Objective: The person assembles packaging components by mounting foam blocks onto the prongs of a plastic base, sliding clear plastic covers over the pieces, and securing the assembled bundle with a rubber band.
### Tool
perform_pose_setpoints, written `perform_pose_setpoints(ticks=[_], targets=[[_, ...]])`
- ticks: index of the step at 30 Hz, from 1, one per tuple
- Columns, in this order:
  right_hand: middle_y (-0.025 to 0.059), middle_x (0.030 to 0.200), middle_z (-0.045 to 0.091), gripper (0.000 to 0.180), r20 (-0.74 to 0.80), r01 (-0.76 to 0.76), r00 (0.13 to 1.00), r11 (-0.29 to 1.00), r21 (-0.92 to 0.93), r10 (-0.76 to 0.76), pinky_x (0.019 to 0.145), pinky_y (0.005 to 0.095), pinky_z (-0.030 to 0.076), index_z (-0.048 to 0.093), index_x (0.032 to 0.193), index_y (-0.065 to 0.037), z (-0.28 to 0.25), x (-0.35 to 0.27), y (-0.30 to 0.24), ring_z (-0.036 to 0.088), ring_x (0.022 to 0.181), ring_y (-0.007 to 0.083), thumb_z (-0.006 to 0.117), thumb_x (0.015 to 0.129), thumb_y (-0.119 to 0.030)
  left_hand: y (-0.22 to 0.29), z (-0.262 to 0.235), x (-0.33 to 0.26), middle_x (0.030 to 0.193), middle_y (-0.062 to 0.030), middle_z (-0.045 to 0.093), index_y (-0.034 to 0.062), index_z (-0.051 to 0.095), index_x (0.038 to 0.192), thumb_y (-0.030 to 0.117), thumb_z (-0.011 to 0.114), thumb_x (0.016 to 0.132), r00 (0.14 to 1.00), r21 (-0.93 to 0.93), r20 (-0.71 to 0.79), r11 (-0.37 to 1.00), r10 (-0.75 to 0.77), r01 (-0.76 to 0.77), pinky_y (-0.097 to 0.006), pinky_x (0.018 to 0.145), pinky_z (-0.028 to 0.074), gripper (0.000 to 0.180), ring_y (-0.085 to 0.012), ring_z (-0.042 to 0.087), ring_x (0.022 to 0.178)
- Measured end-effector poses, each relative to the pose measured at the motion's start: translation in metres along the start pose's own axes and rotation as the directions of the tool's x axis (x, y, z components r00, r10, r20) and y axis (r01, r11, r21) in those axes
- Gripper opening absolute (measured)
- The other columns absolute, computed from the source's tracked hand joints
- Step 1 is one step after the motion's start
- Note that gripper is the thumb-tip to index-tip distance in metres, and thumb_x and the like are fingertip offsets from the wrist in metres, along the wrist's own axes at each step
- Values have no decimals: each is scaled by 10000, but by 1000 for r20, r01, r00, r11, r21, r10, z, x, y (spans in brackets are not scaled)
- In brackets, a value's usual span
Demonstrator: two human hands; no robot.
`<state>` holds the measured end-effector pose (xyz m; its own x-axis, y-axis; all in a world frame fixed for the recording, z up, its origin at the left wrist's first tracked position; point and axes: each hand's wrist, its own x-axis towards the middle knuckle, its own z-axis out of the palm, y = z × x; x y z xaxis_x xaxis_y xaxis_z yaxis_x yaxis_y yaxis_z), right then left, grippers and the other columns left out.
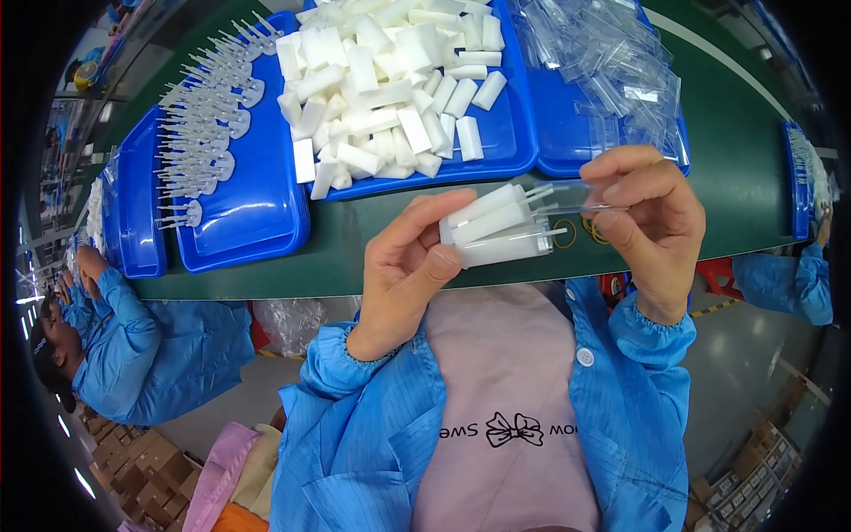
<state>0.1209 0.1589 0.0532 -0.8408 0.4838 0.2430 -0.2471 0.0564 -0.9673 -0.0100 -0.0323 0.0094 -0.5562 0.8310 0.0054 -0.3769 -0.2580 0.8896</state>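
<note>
Three white foam sticks (495,229), blunt-ended and lying side by side like a small raft, are held in the air just above the near edge of the green tabletop (372,239), in front of the person's chest. Their right ends sit in the mouth of a small clear plastic bag (567,197), thin and glossy, with thin white stems showing through the film. The left hand (409,266) is closed on the left ends of the sticks, thumb lying along the lowest one and fingers curled behind, so the sticks jut out to the right of its fingertips. The right hand (645,222) pinches the far end of the bag between thumb and bent fingers, just to the right of the sticks and not touching them as far as can be seen. Beyond the hands, toward the far edge of the tabletop, a blue tray (510,133) holds a loose heap of the same white foam pieces (381,80). To its right another blue tray (567,142) carries a pile of empty clear bags (612,62), and at the left a third blue tray (257,204) holds rows of small white plastic sticks with rounded heads (208,124). A co-worker in a blue coat (151,346) sits at the left end.
</note>
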Motion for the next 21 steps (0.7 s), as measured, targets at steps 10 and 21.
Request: perform_pose_setpoints(ticks=[10, 21], targets=[[160, 1003, 612, 172, 13, 62, 998, 988, -140, -61, 778, 285, 487, 630, 873, 23, 3, -1, -2, 605, 888, 194, 698, 716, 42, 6, 0, -1, 1139, -100, 481, -61, 540, 1198, 116, 657, 845, 989, 260, 69, 955, 131, -144, -288, 878, 467, 411, -176, 545, 1022], [160, 979, 640, 201, -103, 130, 980, 942, -311, -170, 750, 286, 497, 642, 889, 23, 17, -9, 0, 627, 867, 215, 672, 702, 90, 13, 5, -4, 1074, -113, 519, -29, 602, 1133, 208, 718, 791, 988, 388, 42, 908, 152, -156, -285, 829, 465, 432, -189, 550, 969]])
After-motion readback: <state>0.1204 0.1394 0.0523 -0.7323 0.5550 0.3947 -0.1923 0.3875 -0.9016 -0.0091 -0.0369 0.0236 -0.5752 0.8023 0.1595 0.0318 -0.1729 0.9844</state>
